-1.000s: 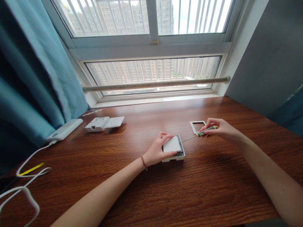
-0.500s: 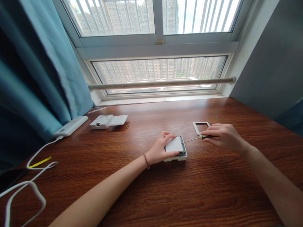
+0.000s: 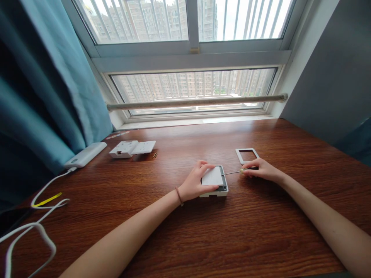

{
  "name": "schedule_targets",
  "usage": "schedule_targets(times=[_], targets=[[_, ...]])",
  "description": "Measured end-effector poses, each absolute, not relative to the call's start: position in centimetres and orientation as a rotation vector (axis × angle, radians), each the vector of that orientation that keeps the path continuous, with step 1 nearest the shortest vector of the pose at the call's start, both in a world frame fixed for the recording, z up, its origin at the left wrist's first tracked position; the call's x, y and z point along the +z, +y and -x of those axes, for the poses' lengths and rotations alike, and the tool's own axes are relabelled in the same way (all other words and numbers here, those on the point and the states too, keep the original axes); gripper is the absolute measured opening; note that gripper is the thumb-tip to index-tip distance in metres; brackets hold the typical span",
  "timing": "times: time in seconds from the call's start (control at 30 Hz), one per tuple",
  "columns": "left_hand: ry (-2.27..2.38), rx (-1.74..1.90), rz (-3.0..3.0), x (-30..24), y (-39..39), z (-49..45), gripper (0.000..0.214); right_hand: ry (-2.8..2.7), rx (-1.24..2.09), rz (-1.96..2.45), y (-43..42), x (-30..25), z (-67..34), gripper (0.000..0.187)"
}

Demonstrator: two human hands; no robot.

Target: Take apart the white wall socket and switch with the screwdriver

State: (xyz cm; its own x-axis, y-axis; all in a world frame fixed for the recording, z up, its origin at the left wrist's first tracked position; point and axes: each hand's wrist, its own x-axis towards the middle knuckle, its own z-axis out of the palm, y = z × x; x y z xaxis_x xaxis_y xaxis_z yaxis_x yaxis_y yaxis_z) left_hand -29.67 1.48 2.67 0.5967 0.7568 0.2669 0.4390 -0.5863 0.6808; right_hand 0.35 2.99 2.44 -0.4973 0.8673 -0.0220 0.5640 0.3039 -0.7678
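My left hand (image 3: 198, 181) grips a white wall switch (image 3: 212, 176) by its near and far edges, thumb nearest me, and holds it on the table. The switch has a broad white plate with a grey inner rim showing at its right. In my right hand (image 3: 262, 169) is a screwdriver (image 3: 233, 172), its handle pinched in the fingers and its thin shaft lying almost level. The tip meets the right edge of the white plate, at the grey rim. Just beyond my right hand lies a white square frame (image 3: 238, 155) with an open middle.
Left of centre lie a white box (image 3: 123, 149) with a flat plate (image 3: 145, 147) against it and a few small brass screws (image 3: 155, 155). A white power bank (image 3: 86, 155) with a looping cable (image 3: 48, 187) and a yellow strip (image 3: 49, 199) are at the left, beside a blue curtain (image 3: 66, 77).
My right hand has shifted its hold on the screwdriver, moving slightly left and lowering the wrist. My left hand and the switch stay in place.
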Motion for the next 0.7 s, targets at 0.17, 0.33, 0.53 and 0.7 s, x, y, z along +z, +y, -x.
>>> schedule_targets(times=[0.17,0.33,0.53,0.7], targets=[[0.936,0.751,-2.258,2.7,1.5,29.8,0.059,-2.225,0.951,1.296,2.7,2.7,-0.3,0.038],[0.928,0.750,-2.260,2.7,1.4,29.8,0.059,-2.301,0.507,1.236,2.4,3.3,-0.3,0.029],[0.914,0.776,-2.259,2.8,1.4,29.8,0.061,-2.376,0.380,1.121,2.9,3.4,-0.5,0.024],[0.899,0.761,-2.238,2.7,1.5,29.9,0.059,-2.350,0.646,1.110,3.0,2.8,-0.2,0.028]])
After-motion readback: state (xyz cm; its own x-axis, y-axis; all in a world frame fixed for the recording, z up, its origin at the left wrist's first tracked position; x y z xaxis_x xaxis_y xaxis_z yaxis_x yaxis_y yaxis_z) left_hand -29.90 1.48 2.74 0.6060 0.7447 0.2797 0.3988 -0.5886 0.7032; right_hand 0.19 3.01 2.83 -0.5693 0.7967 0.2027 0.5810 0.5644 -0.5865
